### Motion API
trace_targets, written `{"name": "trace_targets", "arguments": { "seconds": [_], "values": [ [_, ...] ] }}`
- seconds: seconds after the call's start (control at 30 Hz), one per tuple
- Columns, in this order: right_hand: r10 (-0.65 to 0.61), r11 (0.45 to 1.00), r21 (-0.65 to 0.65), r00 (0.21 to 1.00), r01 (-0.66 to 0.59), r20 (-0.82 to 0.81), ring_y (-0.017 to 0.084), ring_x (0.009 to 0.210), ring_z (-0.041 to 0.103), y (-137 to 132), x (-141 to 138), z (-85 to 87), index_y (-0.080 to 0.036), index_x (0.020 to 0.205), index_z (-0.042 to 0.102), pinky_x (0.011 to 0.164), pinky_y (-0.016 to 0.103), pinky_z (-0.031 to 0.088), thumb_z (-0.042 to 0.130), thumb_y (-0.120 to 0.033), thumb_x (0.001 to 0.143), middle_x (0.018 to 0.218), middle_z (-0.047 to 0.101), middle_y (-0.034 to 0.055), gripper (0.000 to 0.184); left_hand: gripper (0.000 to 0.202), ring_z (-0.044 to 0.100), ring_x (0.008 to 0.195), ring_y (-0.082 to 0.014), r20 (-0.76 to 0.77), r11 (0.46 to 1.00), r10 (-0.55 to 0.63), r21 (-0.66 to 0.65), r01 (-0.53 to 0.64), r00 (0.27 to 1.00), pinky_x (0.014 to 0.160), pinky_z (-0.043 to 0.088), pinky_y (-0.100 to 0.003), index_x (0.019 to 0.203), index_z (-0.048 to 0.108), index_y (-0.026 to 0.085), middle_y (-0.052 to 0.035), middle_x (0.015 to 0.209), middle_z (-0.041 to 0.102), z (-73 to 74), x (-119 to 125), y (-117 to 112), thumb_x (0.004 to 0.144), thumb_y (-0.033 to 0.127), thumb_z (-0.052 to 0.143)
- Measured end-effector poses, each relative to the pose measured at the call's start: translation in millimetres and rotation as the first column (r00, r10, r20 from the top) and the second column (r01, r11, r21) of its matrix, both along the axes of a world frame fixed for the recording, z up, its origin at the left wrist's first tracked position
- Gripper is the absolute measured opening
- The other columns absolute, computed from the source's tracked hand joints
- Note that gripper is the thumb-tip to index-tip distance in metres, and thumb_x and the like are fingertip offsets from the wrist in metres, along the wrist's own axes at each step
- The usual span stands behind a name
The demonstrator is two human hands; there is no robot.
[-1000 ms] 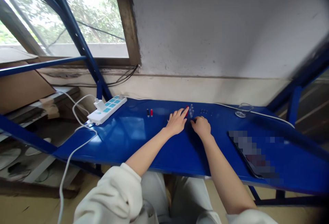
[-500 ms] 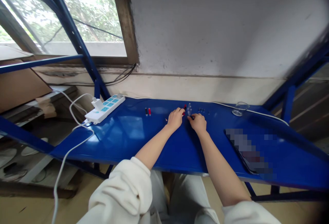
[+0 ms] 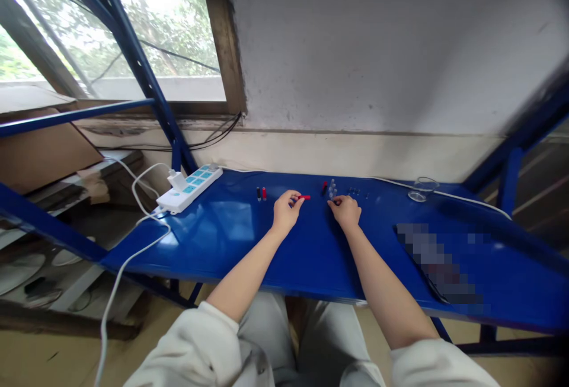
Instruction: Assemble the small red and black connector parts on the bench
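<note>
My left hand (image 3: pixel 285 210) pinches a small red cylinder (image 3: pixel 304 197), which points to the right just above the table. To its right, my right hand (image 3: pixel 347 211) is closed with thumb and index together, beside a small cluster of clear pieces (image 3: pixel 332 186). What its fingertips hold, if anything, I cannot make out. Left of that cluster are a red piece (image 3: pixel 325 185) and a dark one, close together. Farther left stand a black cylinder (image 3: pixel 258 192) and a red cylinder with a clear lower end (image 3: pixel 264 192), side by side.
The blue table (image 3: pixel 222 256) bears a white power strip (image 3: pixel 191 190) at left, its cable hanging over the edge. Tiny clear parts (image 3: pixel 354 191) lie right of my right hand. Farther right are a clear round container (image 3: pixel 418 195) and a dark, pixelated flat object (image 3: pixel 433 268).
My left hand has moved left, away from the clear pieces, with the red cylinder in its fingers. My right hand has stayed near the clear pieces. The view has shifted slightly.
</note>
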State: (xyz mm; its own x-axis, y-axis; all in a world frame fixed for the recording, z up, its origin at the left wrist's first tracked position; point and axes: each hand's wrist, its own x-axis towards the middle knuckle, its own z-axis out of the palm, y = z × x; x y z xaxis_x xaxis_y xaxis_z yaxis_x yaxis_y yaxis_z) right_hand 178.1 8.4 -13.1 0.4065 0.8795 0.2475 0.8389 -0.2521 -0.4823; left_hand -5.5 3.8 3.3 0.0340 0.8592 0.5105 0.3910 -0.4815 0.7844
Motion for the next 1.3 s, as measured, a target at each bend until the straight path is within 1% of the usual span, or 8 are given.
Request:
{"name": "trace_targets", "arguments": {
  "seconds": [0.07,0.13,0.37,0.57,0.73,1.03,1.17,1.3],
  "values": [
    [-0.001,1.0,0.012,1.0,0.001,-0.017,0.021,0.088,0.053,1,1,-1.0,-0.021,0.086,0.066,0.069,0.03,0.036,0.053,-0.037,0.074,0.09,0.063,0.0051,0.023,0.015,0.048,0.058,-0.0079,0.097,0.999,0.026,-0.031,-0.023,0.995,0.059,0.043,-0.021,0.084,0.057,0.016,-0.0021,0.076,0.057,-2.6,0,-2,0.076,0.029,0.055],
    [0.0,1.0,0.026,0.999,0.001,-0.034,0.02,0.086,0.054,1,1,-1.9,-0.021,0.084,0.066,0.069,0.03,0.036,0.053,-0.037,0.074,0.089,0.063,0.0043,0.023,0.014,0.048,0.058,-0.0077,0.124,0.999,0.029,-0.031,-0.026,0.992,0.06,0.043,-0.021,0.084,0.056,0.016,-0.0019,0.075,0.056,-4.0,1,-4,0.076,0.028,0.055],
    [0.024,0.999,0.025,0.998,-0.023,-0.052,0.018,0.083,0.056,-3,1,0.2,-0.022,0.079,0.066,0.068,0.028,0.035,0.052,-0.033,0.073,0.086,0.065,0.0029,0.019,0.013,0.049,0.062,-0.0093,0.029,0.999,-0.016,0.036,0.015,0.999,0.062,0.043,-0.023,0.085,0.056,0.017,-0.0026,0.078,0.057,-8.4,4,-8,0.078,0.028,0.051],
    [0.28,0.96,0.024,0.96,-0.28,0.011,0.014,0.072,0.058,-20,-16,9.0,-0.021,0.079,0.064,0.06,0.022,0.034,0.053,-0.028,0.073,0.077,0.065,0.0004,0.013,0.014,0.05,0.065,-0.0104,0.005,0.999,0.001,0.04,-0.001,1.0,0.064,0.042,-0.023,0.086,0.053,0.018,-0.002,0.075,0.055,-9.6,5,-13,0.082,0.029,0.047],
    [0.407,0.911,0.019,0.904,-0.412,0.131,0.013,0.069,0.057,-27,-29,15.5,-0.021,0.078,0.063,0.06,0.022,0.034,0.052,-0.024,0.074,0.074,0.065,0.0003,0.012,0.012,0.051,0.065,-0.0103,0.013,0.999,0.007,0.048,-0.008,1.0,0.065,0.042,-0.023,0.086,0.05,0.018,-0.0013,0.075,0.054,-10.3,6,-13,0.083,0.028,0.045],
    [0.402,0.914,-0.001,0.903,-0.406,0.15,0.013,0.07,0.056,-29,-30,20.8,-0.02,0.076,0.062,0.06,0.023,0.032,0.051,-0.022,0.074,0.074,0.064,0.0004,0.011,0.01,0.057,0.072,-0.0123,0.017,0.999,-0.039,0.004,0.039,0.999,0.071,0.044,-0.025,0.09,0.05,0.019,-0.0021,0.077,0.059,-11.0,5,-13,0.084,0.022,0.042],
    [0.421,0.903,-0.005,0.881,-0.43,0.218,0.014,0.07,0.056,-29,-31,20.6,-0.02,0.073,0.059,0.061,0.024,0.028,0.049,-0.021,0.075,0.073,0.063,0.0004,0.011,0.011,0.058,0.072,-0.012,0.021,0.999,-0.039,0.022,0.039,0.999,0.07,0.044,-0.024,0.092,0.05,0.02,-0.0021,0.077,0.06,-11.1,5,-13,0.085,0.023,0.042],
    [0.391,0.912,0.002,0.87,-0.411,0.302,0.014,0.07,0.055,-29,-31,20.0,-0.019,0.072,0.057,0.061,0.025,0.025,0.047,-0.02,0.075,0.075,0.063,0.0015,0.011,0.013,0.058,0.071,-0.0116,0.035,0.998,-0.05,0.043,0.049,0.998,0.069,0.044,-0.023,0.092,0.051,0.019,-0.0024,0.077,0.061,-10.7,5,-13,0.084,0.025,0.044]
  ]
}}
